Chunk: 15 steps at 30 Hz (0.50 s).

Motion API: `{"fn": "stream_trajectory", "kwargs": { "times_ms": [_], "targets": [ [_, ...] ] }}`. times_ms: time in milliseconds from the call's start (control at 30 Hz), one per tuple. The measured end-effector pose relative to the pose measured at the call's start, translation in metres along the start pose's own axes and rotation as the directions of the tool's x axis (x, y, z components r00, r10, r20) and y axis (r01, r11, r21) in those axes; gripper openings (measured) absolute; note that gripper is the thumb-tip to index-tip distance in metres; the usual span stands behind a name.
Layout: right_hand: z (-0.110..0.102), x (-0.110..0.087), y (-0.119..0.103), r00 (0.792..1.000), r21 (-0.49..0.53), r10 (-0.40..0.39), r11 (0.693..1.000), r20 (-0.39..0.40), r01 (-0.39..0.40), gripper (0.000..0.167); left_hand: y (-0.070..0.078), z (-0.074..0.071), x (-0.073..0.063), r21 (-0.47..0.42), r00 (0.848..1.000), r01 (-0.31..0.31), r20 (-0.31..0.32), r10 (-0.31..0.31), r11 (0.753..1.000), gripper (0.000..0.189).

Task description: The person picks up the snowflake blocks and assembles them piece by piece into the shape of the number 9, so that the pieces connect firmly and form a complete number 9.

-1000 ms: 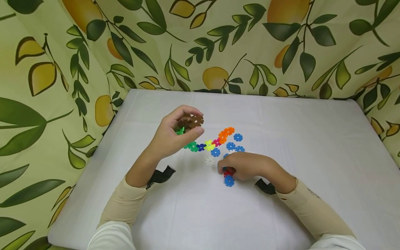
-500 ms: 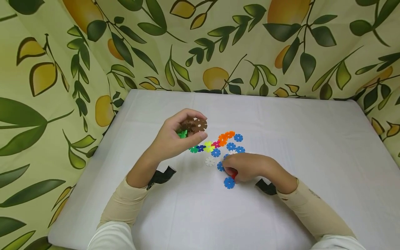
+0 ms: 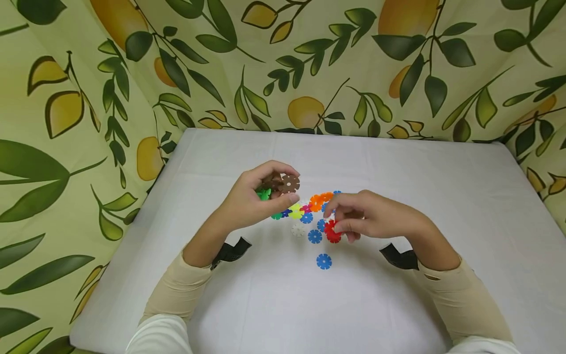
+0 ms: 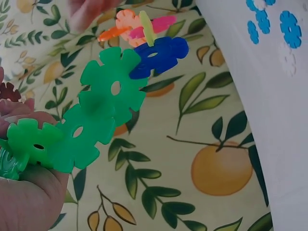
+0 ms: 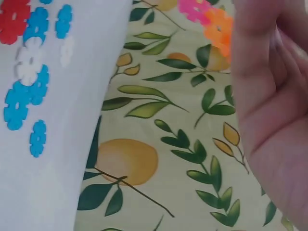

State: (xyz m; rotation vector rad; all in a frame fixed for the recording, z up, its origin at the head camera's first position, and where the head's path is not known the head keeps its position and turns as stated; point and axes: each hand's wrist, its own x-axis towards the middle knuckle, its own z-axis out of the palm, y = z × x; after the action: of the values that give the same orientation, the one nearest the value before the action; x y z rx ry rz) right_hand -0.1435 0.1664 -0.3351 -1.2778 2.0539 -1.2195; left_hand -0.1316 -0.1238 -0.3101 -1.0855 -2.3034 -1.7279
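Note:
My left hand (image 3: 249,204) holds a chain of interlocking plastic snowflake discs (image 4: 113,86), its fingers and thumb curled round the brown part (image 3: 290,184). In the left wrist view green discs run out from the palm to dark blue, yellow, pink and orange ones. My right hand (image 3: 378,214) is raised over the loose discs, fingers bent, thumb and index finger apart. Its thumb tip overlaps a red disc (image 3: 331,233) in the head view. In the right wrist view that red disc lies well away from the palm, beside a blue disc (image 5: 36,24).
Several loose blue discs (image 3: 315,236) and white discs (image 3: 298,230) lie on the white-covered table (image 3: 274,305). One blue disc (image 3: 324,261) sits nearer the person. A curtain (image 3: 283,64) printed with fruit and leaves hangs behind and to the left.
My right hand has lifted and drawn right, its finger and thumb parting. The red disc lies farther back than before. My left hand has moved slightly right and nearer with the chain.

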Motion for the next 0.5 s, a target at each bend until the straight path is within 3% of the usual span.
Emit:
{"fn": "stream_trajectory", "kwargs": {
  "times_ms": [67, 167, 233, 333, 500],
  "targets": [
    [0.000, 0.000, -0.004, 0.986, -0.035, -0.101, 0.995, -0.135, 0.098, 0.028, -0.001, 0.002, 0.000, -0.008, 1.000, 0.012, 0.015, -0.012, 1.000, 0.032],
    [0.004, 0.002, -0.009, 0.926, -0.125, -0.199, 0.978, -0.321, 0.167, 0.034, -0.002, 0.007, -0.001, -0.017, 0.999, 0.026, 0.042, -0.025, 1.000, 0.031],
    [0.008, 0.004, -0.014, 0.884, -0.183, -0.237, 0.967, -0.404, 0.176, 0.036, -0.003, 0.011, -0.001, -0.023, 0.997, 0.033, 0.065, -0.032, 0.999, 0.031],
    [0.014, 0.007, -0.019, 0.836, -0.245, -0.280, 0.952, -0.471, 0.181, 0.038, -0.005, 0.016, -0.001, -0.027, 0.994, 0.039, 0.101, -0.036, 0.999, 0.030],
    [0.021, 0.010, -0.022, 0.796, -0.334, -0.351, 0.921, -0.493, 0.199, 0.043, -0.006, 0.023, 0.000, -0.016, 0.989, 0.030, 0.148, -0.027, 0.999, 0.029]
  ]
}}
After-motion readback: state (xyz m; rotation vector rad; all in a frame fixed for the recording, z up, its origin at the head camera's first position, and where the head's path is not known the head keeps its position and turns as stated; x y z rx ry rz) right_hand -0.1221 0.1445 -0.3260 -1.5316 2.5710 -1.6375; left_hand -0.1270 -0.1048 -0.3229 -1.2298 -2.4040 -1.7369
